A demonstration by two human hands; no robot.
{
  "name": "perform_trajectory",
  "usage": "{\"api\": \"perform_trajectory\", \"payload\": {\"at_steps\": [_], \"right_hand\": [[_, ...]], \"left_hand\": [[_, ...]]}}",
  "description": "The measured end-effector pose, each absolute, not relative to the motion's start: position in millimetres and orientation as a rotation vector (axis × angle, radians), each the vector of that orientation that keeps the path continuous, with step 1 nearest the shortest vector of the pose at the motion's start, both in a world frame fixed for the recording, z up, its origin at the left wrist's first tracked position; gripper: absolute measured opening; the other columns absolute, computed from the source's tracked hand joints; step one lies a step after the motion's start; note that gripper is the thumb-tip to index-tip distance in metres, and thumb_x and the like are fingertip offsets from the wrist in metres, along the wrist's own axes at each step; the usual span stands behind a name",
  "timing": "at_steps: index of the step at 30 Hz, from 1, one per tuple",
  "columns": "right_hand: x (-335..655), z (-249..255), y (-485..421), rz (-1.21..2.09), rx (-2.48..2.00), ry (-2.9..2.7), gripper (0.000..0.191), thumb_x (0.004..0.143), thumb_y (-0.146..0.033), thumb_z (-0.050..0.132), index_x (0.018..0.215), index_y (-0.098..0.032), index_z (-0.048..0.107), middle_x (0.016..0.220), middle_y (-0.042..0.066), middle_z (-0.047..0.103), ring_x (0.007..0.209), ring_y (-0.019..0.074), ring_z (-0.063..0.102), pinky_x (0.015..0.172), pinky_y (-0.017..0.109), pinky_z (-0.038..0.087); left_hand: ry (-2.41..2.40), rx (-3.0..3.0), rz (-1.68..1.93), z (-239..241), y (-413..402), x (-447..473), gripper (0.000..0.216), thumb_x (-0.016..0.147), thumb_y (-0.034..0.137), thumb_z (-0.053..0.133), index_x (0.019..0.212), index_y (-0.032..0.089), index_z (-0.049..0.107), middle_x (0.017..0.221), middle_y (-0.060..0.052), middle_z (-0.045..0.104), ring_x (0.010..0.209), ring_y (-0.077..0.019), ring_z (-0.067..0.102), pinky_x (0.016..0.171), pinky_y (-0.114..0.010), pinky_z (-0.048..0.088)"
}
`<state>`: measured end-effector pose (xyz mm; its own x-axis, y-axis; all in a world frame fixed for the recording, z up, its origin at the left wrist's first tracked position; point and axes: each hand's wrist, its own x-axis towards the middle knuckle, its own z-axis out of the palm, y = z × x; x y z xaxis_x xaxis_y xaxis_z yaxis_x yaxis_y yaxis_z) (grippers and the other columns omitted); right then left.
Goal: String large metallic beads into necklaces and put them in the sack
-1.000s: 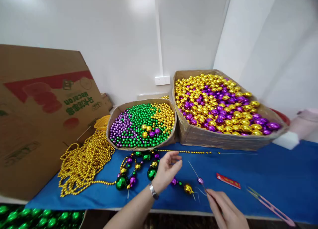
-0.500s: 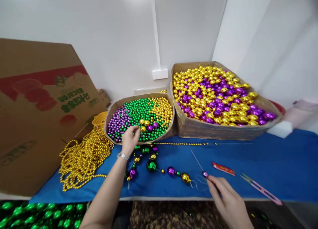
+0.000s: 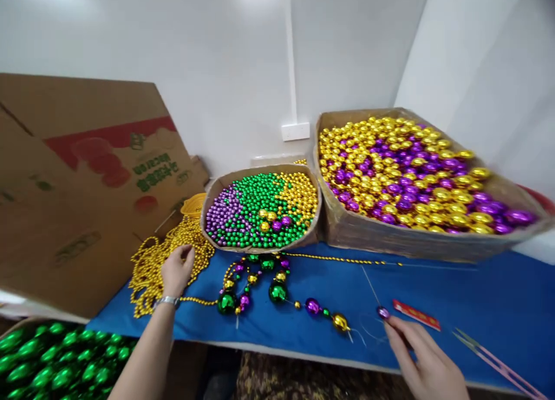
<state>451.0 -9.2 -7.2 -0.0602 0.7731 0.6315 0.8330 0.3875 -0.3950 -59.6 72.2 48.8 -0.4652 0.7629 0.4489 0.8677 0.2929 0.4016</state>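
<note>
My right hand (image 3: 422,354) pinches a thin threading needle (image 3: 370,285), and a shiny purple bead (image 3: 383,312) sits on it against my fingertips. Fine clear thread (image 3: 368,329) loops on the cloth beside that hand. My left hand (image 3: 177,270), fingers loosely curled and thumb apart, hovers over the heap of gold bead strings (image 3: 147,267); nothing shows in it. Between my hands lies a garland of mixed beads, with a large green ball (image 3: 278,291), a purple ball (image 3: 312,306) and a gold ball (image 3: 340,322) at its end.
A carton of small purple, green and gold beads (image 3: 318,215) stands behind the garland. Right of it is a larger carton (image 3: 368,235) of gold and purple balls. Big green balls (image 3: 60,359) fill a container lower left. A red strip (image 3: 416,314) and pink thread snips (image 3: 503,365) lie at right.
My left hand has moved left and down, from over the small-bead carton to the gold strings. My right hand still holds the needle with the purple bead. The whole view has shifted left.
</note>
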Motion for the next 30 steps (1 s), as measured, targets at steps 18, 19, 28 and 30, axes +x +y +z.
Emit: {"api": "perform_trajectory", "payload": {"at_steps": [18,19,28,30], "right_hand": [[420.5,-19.9,4.3,0.367,-1.309,-1.959,0.037,0.090,-0.039,0.044,0.123,-0.024,0.052,0.100,0.004,0.068,0.084,0.0130,0.068,0.071,0.015,0.052],[419.9,-19.1,4.8,0.348,-1.287,-1.968,0.036,0.090,-0.037,0.044,0.123,-0.024,0.052,0.100,0.004,0.068,0.084,0.0130,0.067,0.071,0.016,0.052],[437.0,-11.1,14.2,0.073,-1.366,-2.034,0.041,0.092,-0.030,0.037,0.131,-0.023,0.045,0.111,0.008,0.062,0.099,0.0173,0.063,0.078,0.026,0.053],[434.5,-6.2,16.0,0.090,-1.379,-2.029,0.041,0.092,-0.031,0.036,0.131,-0.022,0.045,0.115,0.009,0.061,0.103,0.0182,0.061,0.082,0.028,0.052]], "left_hand": [[-2.146,-3.040,-1.979,37.8,55.0,207.9,0.042,0.075,0.036,0.063,0.112,0.017,0.062,0.096,-0.008,0.065,0.070,-0.0138,0.058,0.058,-0.022,0.046],[-2.166,-3.071,-2.018,34.5,56.4,219.8,0.046,0.074,0.038,0.064,0.114,0.016,0.061,0.097,-0.008,0.065,0.068,-0.0131,0.058,0.056,-0.022,0.046],[-2.171,-2.874,-2.504,29.1,73.7,257.0,0.034,0.077,0.045,0.059,0.080,0.012,0.064,0.074,-0.005,0.064,0.061,-0.0133,0.060,0.055,-0.024,0.050],[-2.099,-2.884,-2.506,32.3,72.8,258.0,0.031,0.079,0.043,0.058,0.082,0.012,0.064,0.076,-0.006,0.065,0.064,-0.0145,0.062,0.058,-0.025,0.052]]}}
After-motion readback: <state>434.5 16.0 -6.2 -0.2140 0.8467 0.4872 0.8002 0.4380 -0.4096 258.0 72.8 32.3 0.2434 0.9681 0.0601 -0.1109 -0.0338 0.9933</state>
